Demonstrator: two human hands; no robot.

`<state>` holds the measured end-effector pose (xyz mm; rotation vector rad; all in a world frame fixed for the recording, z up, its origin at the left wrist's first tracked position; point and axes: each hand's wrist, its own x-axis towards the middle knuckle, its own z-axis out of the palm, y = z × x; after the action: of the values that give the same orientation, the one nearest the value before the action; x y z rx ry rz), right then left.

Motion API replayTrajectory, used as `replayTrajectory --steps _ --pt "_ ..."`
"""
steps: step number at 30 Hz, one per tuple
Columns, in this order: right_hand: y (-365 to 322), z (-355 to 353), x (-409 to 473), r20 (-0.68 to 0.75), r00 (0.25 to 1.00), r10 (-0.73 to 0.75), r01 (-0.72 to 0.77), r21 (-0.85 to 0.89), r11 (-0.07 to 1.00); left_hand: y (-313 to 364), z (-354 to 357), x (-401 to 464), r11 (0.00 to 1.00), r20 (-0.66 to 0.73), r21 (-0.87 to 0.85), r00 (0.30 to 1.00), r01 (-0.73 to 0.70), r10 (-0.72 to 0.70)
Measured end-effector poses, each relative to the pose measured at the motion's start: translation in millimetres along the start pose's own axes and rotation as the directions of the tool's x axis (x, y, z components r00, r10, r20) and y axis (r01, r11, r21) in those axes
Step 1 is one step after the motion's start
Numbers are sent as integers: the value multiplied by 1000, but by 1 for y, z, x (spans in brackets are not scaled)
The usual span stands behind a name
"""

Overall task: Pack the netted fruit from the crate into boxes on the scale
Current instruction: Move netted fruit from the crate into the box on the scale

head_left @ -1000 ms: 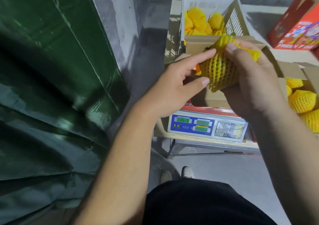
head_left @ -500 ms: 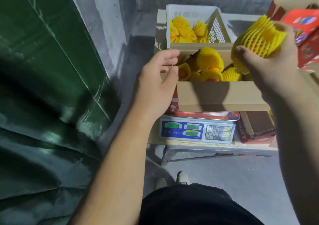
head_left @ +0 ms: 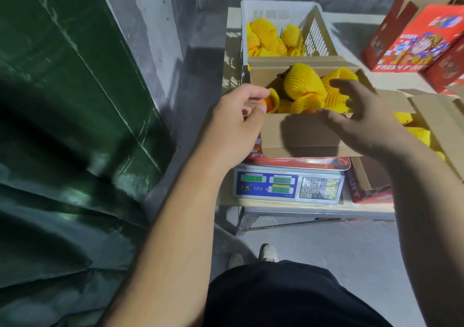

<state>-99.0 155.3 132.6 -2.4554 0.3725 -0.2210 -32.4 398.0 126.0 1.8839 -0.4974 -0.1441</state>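
Flanking box [head_left: 303, 135] rim (maybe touching): hands [head_left: 233, 123]

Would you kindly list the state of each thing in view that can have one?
cardboard box: open on the scale, holding netted fruit.
scale: on, displays lit, digits unreadable.
white crate: partly filled.
netted fruit: piled in the box.
left hand: at the box's left edge, pinching a fruit's net.
right hand: open, empty, over the box's right side.
red box: closed.

Matt cardboard box [head_left: 303, 135], foam-netted fruit [head_left: 302, 81]
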Motion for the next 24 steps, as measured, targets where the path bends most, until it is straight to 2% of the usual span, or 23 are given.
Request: replayTrajectory --steps 5,10,18,24 --pt "-24 1 -6 219 968 -125 99 124 987 -3 -2 0 999 15 36 1000 -4 4" --pt "-33 5 -4 178 966 -185 152 186 971 -4 -1 0 998 40 66 999 -8 6" --pt "-34 6 -3 135 977 -163 118 293 949 -4 -4 2 995 46 100 999 -5 1" --pt "-26 5 3 119 979 -168 125 303 945 -5 0 8 994 46 106 999 -7 2"
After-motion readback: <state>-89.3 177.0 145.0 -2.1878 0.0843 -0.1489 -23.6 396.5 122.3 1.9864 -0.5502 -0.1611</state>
